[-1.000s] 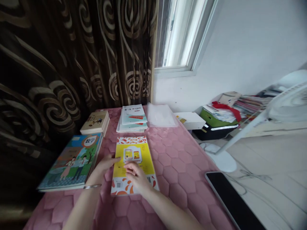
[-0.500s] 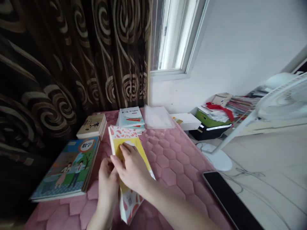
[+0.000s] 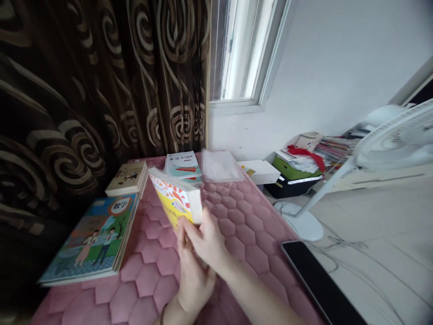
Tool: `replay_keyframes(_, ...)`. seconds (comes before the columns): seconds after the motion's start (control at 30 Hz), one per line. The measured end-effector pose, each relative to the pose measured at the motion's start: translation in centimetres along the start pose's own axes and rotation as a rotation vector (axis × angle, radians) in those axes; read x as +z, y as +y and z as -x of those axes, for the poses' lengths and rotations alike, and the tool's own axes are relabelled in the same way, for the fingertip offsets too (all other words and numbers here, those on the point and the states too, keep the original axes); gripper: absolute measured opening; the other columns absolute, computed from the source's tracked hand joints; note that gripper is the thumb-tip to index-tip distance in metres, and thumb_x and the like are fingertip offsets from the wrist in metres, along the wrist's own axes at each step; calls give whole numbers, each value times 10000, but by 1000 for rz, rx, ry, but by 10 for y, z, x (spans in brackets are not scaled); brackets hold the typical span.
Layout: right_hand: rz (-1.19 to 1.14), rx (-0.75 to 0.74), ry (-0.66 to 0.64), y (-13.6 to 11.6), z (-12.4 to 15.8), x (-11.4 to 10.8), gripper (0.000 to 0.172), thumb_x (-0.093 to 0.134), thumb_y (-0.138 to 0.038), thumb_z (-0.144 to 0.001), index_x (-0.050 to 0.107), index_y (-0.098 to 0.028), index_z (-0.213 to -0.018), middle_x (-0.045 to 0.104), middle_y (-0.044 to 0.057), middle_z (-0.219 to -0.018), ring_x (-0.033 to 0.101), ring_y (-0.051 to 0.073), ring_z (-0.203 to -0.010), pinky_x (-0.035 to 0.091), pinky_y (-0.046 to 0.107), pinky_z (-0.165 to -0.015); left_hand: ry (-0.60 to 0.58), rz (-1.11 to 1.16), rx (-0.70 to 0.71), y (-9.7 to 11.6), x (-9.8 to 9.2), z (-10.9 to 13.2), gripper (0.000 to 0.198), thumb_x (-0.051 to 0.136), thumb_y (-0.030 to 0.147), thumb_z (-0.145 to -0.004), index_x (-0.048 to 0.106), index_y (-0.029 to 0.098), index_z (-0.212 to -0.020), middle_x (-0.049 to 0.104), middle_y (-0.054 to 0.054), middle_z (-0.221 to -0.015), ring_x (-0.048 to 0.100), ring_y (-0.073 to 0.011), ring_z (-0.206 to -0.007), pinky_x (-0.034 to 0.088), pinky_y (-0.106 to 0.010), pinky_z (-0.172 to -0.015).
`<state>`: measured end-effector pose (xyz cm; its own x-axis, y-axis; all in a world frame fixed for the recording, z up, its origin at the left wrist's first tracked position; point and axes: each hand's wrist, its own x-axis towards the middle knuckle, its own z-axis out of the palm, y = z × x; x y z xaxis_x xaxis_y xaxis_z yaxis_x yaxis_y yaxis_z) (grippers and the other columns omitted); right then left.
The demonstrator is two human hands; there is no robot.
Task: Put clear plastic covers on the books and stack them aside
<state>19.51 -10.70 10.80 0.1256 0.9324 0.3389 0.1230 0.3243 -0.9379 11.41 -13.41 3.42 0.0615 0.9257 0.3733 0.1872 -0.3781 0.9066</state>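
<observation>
A thick book [image 3: 174, 203] with a yellow cover and a red-and-white patterned band is held up, tilted, above the pink quilted surface [image 3: 145, 275]. My right hand [image 3: 209, 239] grips its near right corner, thumb on the yellow cover. Just below, my left hand [image 3: 194, 275] is closed round the book's lower end, and the two hands touch. On the left lies a stack of blue-green books [image 3: 91, 239]. Behind it sits a stack of small beige books [image 3: 126, 178]. Pale blue-white booklets [image 3: 182, 166] lie beyond the held book, beside clear plastic sleeves [image 3: 221, 166].
A dark patterned curtain [image 3: 101, 90] hangs at the left. On the right edge lies a black flat device [image 3: 321, 280]. A white box [image 3: 259, 170], a black bin [image 3: 294, 185] with papers and a white fan [image 3: 304, 221] with cables stand farther right.
The yellow book has been raised and turned, so its page edges now show. My left hand has moved right, under my right hand, and my right hand now grips the book's corner.
</observation>
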Motion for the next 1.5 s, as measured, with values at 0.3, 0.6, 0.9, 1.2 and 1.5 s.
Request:
replay_keyframes(0.3, -205, 65, -69, 41, -26, -62, 369, 729, -453, -709, 549, -236, -945, 739, 52, -973, 706, 238, -869, 603, 388, -732, 157, 20, -25, -33, -85, -93, 682, 737, 452, -703, 446, 180, -1257, 486, -169, -1377, 466, -291, -1301, 391, -449, -1080)
replay_keyframes(0.6, -305, -12, -156, 50, -60, -72, 454, 740, -450, -686, 570, -232, -1046, 712, 60, -1093, 671, 259, -1009, 557, 448, -875, -66, 418, -251, -20, -80, -123, 550, 886, 317, -499, 636, 145, -959, 757, -98, -972, 704, -257, -892, 569, -410, -844)
replay_keyframes(0.9, -190, 45, -138, 100, -43, -61, 420, 695, -480, -739, 561, -230, -1049, 710, 74, -1086, 674, 246, -1002, 563, 428, -850, 116, 362, -241, -36, -78, -112, 506, 868, 280, -527, 620, 140, -946, 756, -89, -969, 718, -227, -841, 590, -357, -776)
replay_keyframes(1.2, 176, 16, 132, 101, -47, -40, 323, 470, -547, -862, 513, -240, -951, 703, 96, -976, 671, 226, -876, 547, 331, -723, 28, 421, -292, -24, -79, -130, 577, 907, 342, -473, 670, 116, -948, 758, -131, -986, 717, -282, -879, 580, -417, -820)
replay_keyframes(1.5, -106, 256, 54, 89, -77, -49, 466, 446, -655, -867, 606, -239, -1004, 745, 75, -912, 718, 228, -738, 574, 324, -607, -144, 669, -495, -19, -85, -141, 540, 867, 438, -554, 662, 131, -948, 748, -162, -1020, 696, -333, -996, 577, -434, -858)
